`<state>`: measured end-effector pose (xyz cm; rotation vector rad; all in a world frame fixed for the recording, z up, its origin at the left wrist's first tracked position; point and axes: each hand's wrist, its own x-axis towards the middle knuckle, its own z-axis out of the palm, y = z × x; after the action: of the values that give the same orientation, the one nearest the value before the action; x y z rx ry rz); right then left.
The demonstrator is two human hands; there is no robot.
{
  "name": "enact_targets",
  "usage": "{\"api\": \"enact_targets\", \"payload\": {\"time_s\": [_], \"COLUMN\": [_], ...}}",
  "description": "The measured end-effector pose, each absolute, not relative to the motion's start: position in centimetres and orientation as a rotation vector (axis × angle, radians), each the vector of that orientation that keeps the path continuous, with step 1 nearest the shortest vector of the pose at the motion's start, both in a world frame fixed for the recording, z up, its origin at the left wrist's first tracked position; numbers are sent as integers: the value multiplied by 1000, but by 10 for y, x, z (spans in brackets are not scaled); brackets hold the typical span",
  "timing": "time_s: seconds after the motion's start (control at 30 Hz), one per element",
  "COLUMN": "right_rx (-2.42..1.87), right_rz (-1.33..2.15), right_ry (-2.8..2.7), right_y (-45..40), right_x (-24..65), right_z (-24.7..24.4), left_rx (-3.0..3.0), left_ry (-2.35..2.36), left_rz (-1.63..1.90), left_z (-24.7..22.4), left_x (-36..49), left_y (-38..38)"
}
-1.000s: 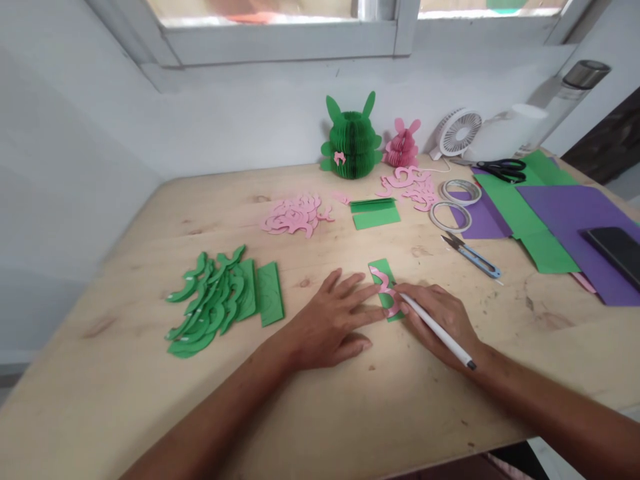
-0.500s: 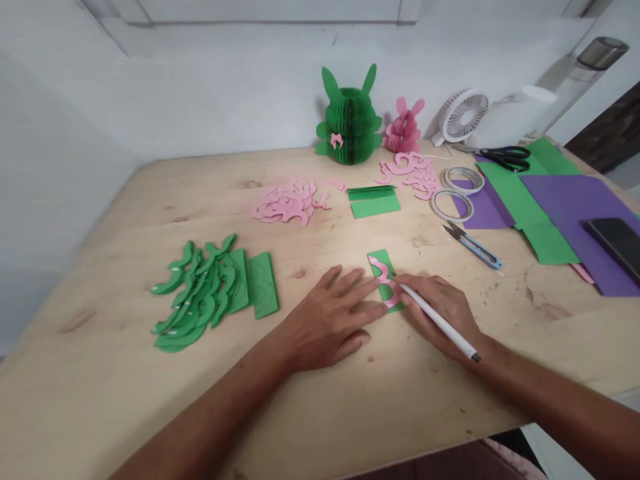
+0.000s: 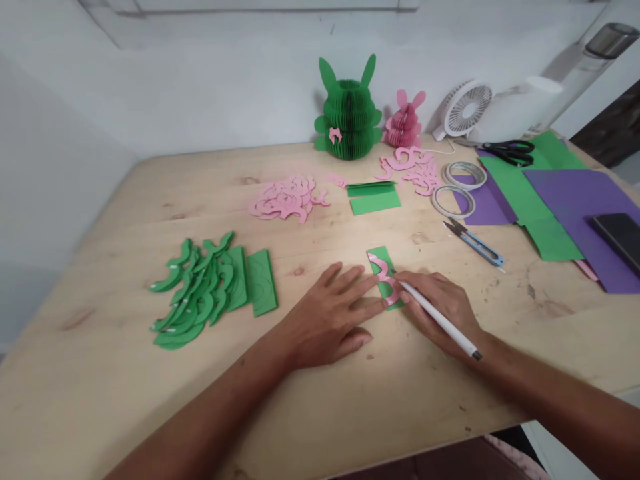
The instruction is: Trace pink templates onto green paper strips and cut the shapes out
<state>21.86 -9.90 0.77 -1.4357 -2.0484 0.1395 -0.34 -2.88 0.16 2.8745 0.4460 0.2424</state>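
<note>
My left hand (image 3: 335, 313) lies flat with its fingers spread, and two fingertips press on a curvy pink paper cutout (image 3: 391, 292). Beneath the cutout is a small green paper rectangle (image 3: 379, 253). A white pen (image 3: 440, 317) is pinched in my right hand (image 3: 443, 303), its tip at the cutout's right edge. To the left lies a heap of curved green paper cutouts (image 3: 197, 290), beside green rectangles (image 3: 263, 283) with drawn outlines.
Pink cutouts (image 3: 285, 198), folded green paper (image 3: 374, 203), tape rolls (image 3: 453, 201), thread snips (image 3: 475, 243) and black scissors (image 3: 507, 151) lie farther back. A green paper rabbit (image 3: 350, 117), a pink one (image 3: 404, 123) and a fan (image 3: 467, 109) stand by the wall. Purple paper (image 3: 565, 193) and a phone (image 3: 620, 237) are right.
The camera view has shifted slightly. Both hands keep nearly the same place, with the pen tip still at the pink cutout's edge.
</note>
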Motion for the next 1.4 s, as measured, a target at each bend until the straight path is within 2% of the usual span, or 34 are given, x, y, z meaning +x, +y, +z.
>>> {"api": "enact_targets", "payload": {"time_s": [0.5,1.2,1.4], "right_rx": [-1420,-1412,-1512], "right_rz": [152,95,330], "right_ry": [-2036,-2090,-1914], "right_y": [-100,-100,-101], "right_x": [219,221,221], "right_z": [6,6,8], "left_rx": [2812,2800,2800], "left_ry": [476,474,478], "left_rz": [181,283,305], "left_z": [2,3,1], "left_x": [-5,-5,-6], "left_y": [-25,-26,-26]}}
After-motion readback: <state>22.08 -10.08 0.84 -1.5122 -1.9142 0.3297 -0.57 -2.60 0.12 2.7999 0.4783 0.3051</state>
